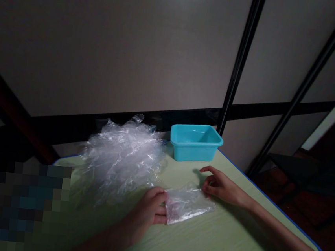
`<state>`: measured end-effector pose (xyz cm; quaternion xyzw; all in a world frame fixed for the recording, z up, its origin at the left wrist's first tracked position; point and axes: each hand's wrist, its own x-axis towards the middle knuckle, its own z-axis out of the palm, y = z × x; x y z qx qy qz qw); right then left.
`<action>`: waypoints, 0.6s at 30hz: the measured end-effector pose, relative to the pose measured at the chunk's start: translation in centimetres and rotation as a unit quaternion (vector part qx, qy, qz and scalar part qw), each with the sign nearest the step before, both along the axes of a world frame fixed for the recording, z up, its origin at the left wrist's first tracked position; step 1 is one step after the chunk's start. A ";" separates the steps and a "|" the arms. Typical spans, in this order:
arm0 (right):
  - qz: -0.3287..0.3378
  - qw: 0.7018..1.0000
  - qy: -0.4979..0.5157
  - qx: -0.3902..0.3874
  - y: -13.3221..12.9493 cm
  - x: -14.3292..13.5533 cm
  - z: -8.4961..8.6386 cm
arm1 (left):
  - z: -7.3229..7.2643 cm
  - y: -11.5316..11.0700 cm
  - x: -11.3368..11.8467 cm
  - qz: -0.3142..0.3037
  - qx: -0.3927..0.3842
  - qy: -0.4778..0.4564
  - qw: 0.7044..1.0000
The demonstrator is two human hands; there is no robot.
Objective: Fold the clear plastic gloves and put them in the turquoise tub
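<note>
A clear plastic glove (189, 204), folded into a flat rectangle, lies on the light green table. My left hand (150, 206) grips its left edge, thumb on top and the other fingers partly beneath. At the far right corner is my right hand (220, 187), its index finger stretched out and apart from the thumb, the other fingers loosely bent. Its lower fingertips are at the plastic; whether they press on it I cannot tell. Left of both hands rises a loose heap of crumpled clear plastic gloves (123, 153), some finger shapes showing on top.
A turquoise plastic basin (195, 152) stands at the table's far right corner. The green table (179, 245) has a blue edge. Behind it are sliding panels (133, 51) with dark frames. A dark chair (299, 169) is at the right.
</note>
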<state>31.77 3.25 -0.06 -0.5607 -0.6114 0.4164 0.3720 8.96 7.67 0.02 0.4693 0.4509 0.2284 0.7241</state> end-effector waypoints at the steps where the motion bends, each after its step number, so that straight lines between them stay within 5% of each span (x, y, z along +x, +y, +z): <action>1: -0.010 1.000 -0.023 0.012 0.0 0.1 -0.1 | 0.1 0.2 -0.2 0.000 -0.008 -0.007 1.000; 5: -0.074 0.981 -0.147 0.103 -0.6 0.0 0.0 | 0.4 0.8 -1.2 -0.006 0.018 0.003 1.000; 8: -0.094 0.955 -0.225 0.168 -1.4 -0.9 0.9 | 0.2 0.8 -2.2 -0.031 0.209 0.077 0.974; 10: -0.050 0.938 -0.282 0.197 -1.9 -1.9 1.6 | 0.0 0.4 -2.8 -0.054 0.423 0.136 0.894; 12: 0.032 0.917 -0.340 0.206 -2.2 -3.1 1.9 | -0.3 -0.2 -3.2 -0.090 0.591 0.188 0.779; 15: 0.140 0.888 -0.395 0.191 -2.5 -4.5 2.0 | -0.6 -1.1 -3.6 -0.155 0.695 0.245 0.658; 18: 0.191 0.880 -0.399 0.176 -2.7 -5.3 1.6 | -1.0 -1.6 -4.0 -0.174 0.739 0.258 0.598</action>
